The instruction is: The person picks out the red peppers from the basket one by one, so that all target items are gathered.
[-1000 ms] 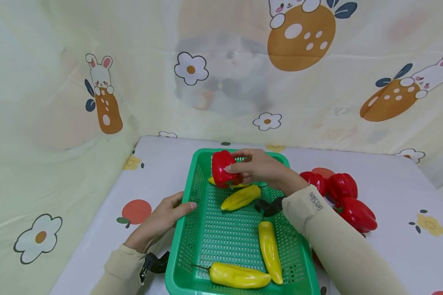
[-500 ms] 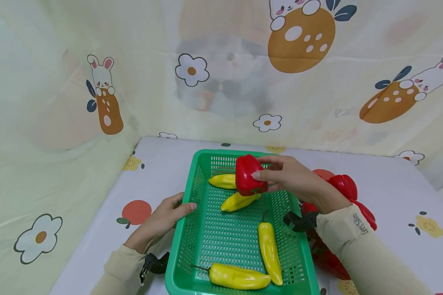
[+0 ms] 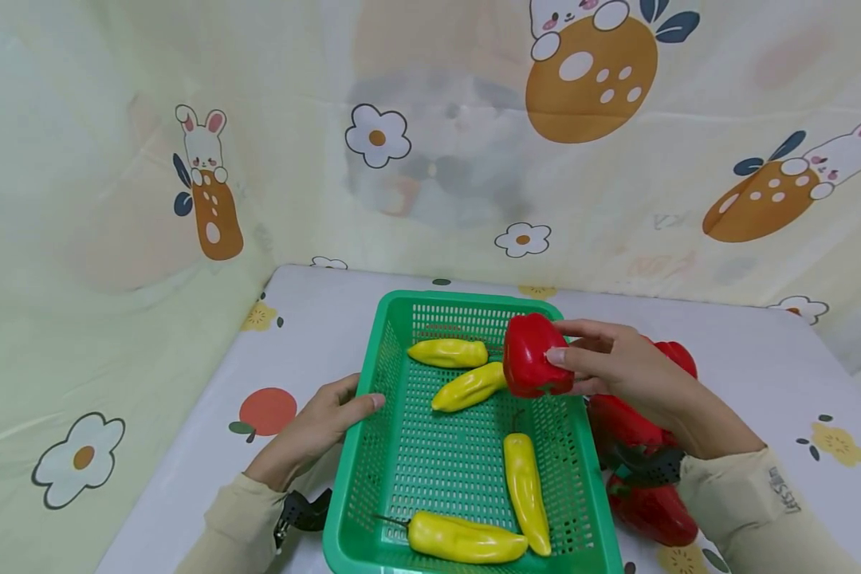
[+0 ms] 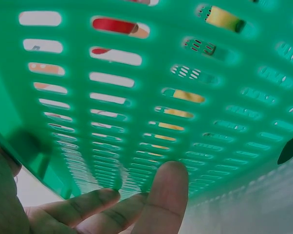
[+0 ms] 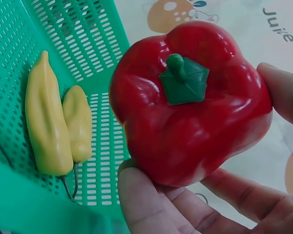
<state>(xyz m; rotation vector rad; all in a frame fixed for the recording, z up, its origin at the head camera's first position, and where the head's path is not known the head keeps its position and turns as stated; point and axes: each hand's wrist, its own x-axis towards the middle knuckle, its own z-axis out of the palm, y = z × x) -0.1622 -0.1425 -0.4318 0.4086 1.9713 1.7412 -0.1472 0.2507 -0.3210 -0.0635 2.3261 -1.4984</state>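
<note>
My right hand [image 3: 627, 371] holds a red bell pepper [image 3: 538, 356] over the right rim of a green plastic basket [image 3: 364, 470]. In the right wrist view, thumb and fingers grip the bell pepper [image 5: 195, 126] around its sides, its green stem [image 5: 185, 80] facing the camera. My left hand [image 3: 323, 422] grips the basket's left rim, thumb over the edge. Its fingers [image 4: 168, 195] lie against the outer wall in the left wrist view. Inside the basket are several yellow peppers, among them one lying across the front [image 3: 466, 538] and one along the right side [image 3: 524, 490].
Several more red bell peppers [image 3: 653, 510] lie on the table right of the basket, partly hidden by my right arm. A patterned cloth covers the table [image 3: 208, 446], and a printed curtain [image 3: 445, 159] hangs behind and to the left.
My right hand has carried the red bell pepper rightward and toward me, from the basket's far end to its right rim. The left hand stays on the basket.
</note>
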